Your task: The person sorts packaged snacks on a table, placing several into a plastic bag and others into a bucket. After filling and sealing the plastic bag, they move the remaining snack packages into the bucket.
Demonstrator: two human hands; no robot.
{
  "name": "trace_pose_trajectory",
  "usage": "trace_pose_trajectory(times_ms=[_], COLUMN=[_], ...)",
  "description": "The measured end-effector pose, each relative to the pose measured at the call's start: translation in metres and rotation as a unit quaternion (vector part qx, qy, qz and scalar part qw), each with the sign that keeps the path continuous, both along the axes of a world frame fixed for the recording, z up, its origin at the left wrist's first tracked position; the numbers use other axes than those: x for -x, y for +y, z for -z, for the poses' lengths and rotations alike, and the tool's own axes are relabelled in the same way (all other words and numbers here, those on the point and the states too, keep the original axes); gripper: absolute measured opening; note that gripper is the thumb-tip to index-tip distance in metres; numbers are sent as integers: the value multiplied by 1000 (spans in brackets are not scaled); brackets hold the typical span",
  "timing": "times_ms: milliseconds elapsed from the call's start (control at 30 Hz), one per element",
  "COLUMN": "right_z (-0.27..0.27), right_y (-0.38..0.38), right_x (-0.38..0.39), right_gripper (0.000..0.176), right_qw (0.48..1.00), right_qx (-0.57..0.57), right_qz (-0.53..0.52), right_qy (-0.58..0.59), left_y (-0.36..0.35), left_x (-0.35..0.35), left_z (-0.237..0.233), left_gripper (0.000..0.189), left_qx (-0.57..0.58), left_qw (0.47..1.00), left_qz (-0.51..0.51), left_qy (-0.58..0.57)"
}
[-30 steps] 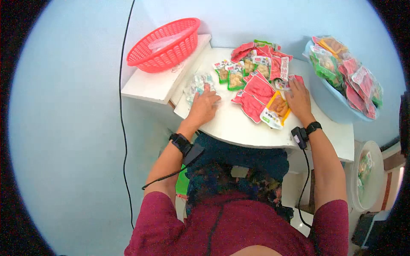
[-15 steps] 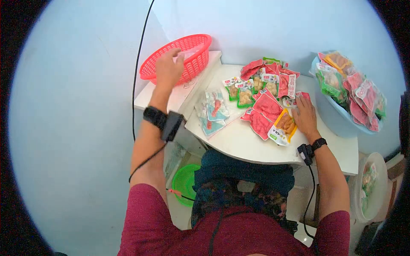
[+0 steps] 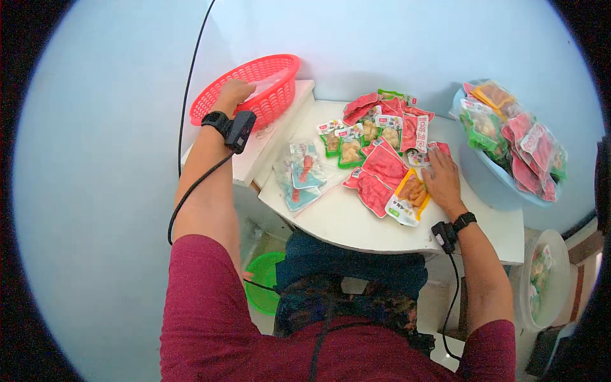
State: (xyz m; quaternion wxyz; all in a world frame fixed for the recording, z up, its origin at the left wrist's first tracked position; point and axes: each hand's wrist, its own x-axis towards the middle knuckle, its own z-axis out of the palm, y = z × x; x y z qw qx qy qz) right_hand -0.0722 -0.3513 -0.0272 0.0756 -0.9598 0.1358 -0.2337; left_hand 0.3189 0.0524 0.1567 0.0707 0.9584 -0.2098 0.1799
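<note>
My left hand (image 3: 234, 94) reaches into the red plastic basket (image 3: 280, 102). Its fingers look curled against the clear plastic (image 3: 270, 83) lying inside; whatever they pinch is hidden. My right hand (image 3: 443, 181) rests spread on the table's right part, fingertips on a small red-and-white packet (image 3: 418, 157). Beside its thumb lies a yellow-edged snack packet (image 3: 409, 197). Red packets (image 3: 385, 160) and green-edged packets (image 3: 351, 148) are piled to its left. Clear-and-blue packets (image 3: 305, 170) lie at the table's left side.
A light-blue basin (image 3: 487, 175) heaped with bagged packets (image 3: 531, 143) stands on the right. Below it is a clear tub (image 3: 546, 280) with more packets. A green basket (image 3: 261, 280) sits on the floor, and a black cable (image 3: 188, 89) hangs by the wall.
My left hand has gone from above the red basket's rim down into it, its fingers curling. My right hand has stayed on the packet. The whole view has shifted slightly.
</note>
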Motion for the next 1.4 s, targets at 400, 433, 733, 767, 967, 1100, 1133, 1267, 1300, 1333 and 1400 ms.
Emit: trace_pose_trajectory(times_ms=[400,433,733,767,967,1100,1133,1267,1300,1333,1400], right_z=[-5,-2,4,4,7,17,17,2,-2,-1,-2], right_y=[4,3,-2,-1,-2,-15,-14,-7,-5,-3,2], right_x=[-1,-1,-1,-1,-2,-10,-5,3,6,5,-1], right_gripper=[57,57,57,56,51,43,41,35,35,34,34], right_qw=[999,1000,999,999,999,989,986,980,979,976,964], right_qx=[7,20,32,32,8,-41,-52,-16,9,-27,-99], right_qz=[21,18,11,11,14,-22,-22,-44,-52,-72,-111], right_qy=[32,15,-17,-17,-34,-143,-155,-195,-199,-205,-220], left_y=[5,1,-13,-15,-21,-18,-15,9,13,17,28], left_x=[-47,-34,80,90,187,268,286,345,356,366,385], left_z=[26,18,-10,-16,-49,-45,-40,-6,5,16,35], left_gripper=[36,36,12,12,12,12,13,18,19,20,20], left_qx=[-112,-66,345,362,464,522,538,518,529,539,529], left_qw=[992,995,857,845,816,785,767,765,761,755,763], left_qz=[-49,-73,66,89,173,270,301,360,362,365,369], left_qy=[2,-19,-377,-383,-299,-196,-179,-128,-101,-73,-52])
